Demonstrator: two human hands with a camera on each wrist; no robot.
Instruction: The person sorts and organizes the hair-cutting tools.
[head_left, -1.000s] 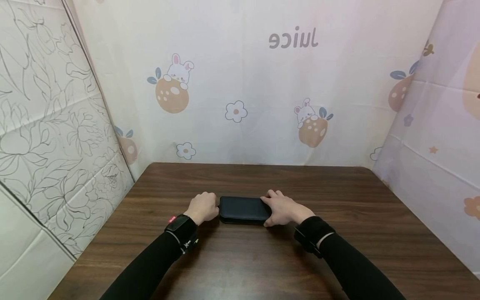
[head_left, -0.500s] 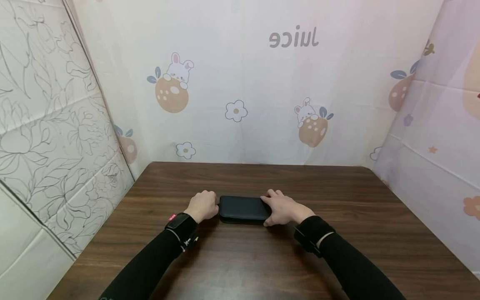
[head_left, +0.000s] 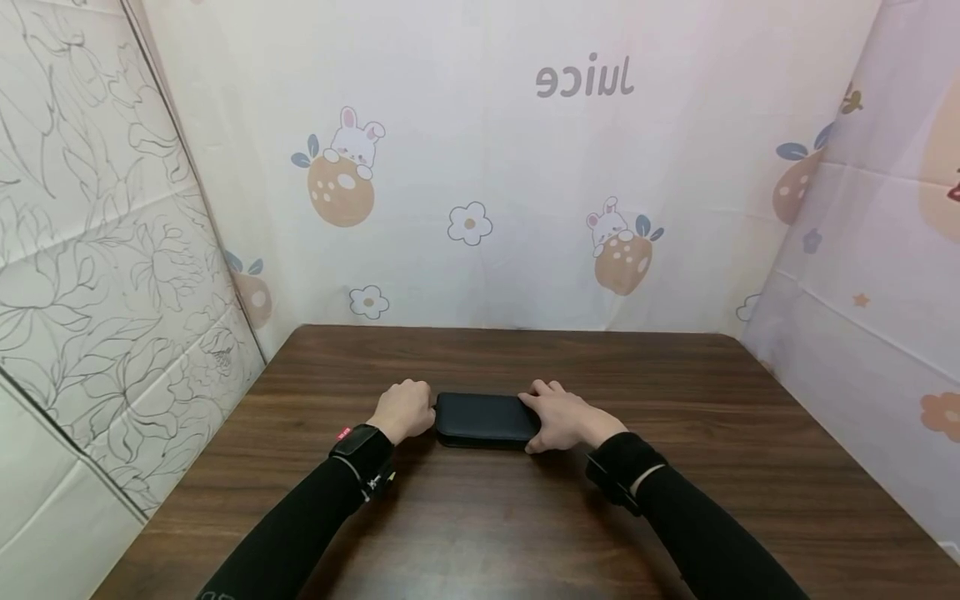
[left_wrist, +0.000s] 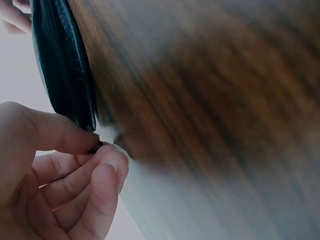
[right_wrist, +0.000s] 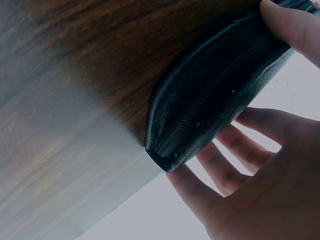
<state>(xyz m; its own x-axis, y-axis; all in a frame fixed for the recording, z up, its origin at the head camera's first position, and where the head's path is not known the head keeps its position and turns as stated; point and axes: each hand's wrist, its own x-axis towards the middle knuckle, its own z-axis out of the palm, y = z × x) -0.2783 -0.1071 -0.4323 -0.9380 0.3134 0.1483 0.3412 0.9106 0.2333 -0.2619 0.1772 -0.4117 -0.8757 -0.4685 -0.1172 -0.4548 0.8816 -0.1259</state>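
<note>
A black zip-around wallet [head_left: 487, 419] lies flat on the wooden table, its long side running left to right. At its left end my left hand [head_left: 405, 411] pinches a small dark zipper pull [left_wrist: 95, 148] between thumb and fingers; only a bit of the pull shows. My right hand [head_left: 562, 417] grips the right end, thumb on the near edge and fingers on the far side. In the right wrist view the zipper teeth [right_wrist: 200, 102] along that end look closed.
Brown wood-grain table [head_left: 480, 525] surrounds the wallet on every side. Behind it hangs a pale printed curtain [head_left: 480, 150], with more cloth on the left [head_left: 97, 250] and right.
Both hands and the wallet keep the same places. Only the head view has shifted very slightly.
</note>
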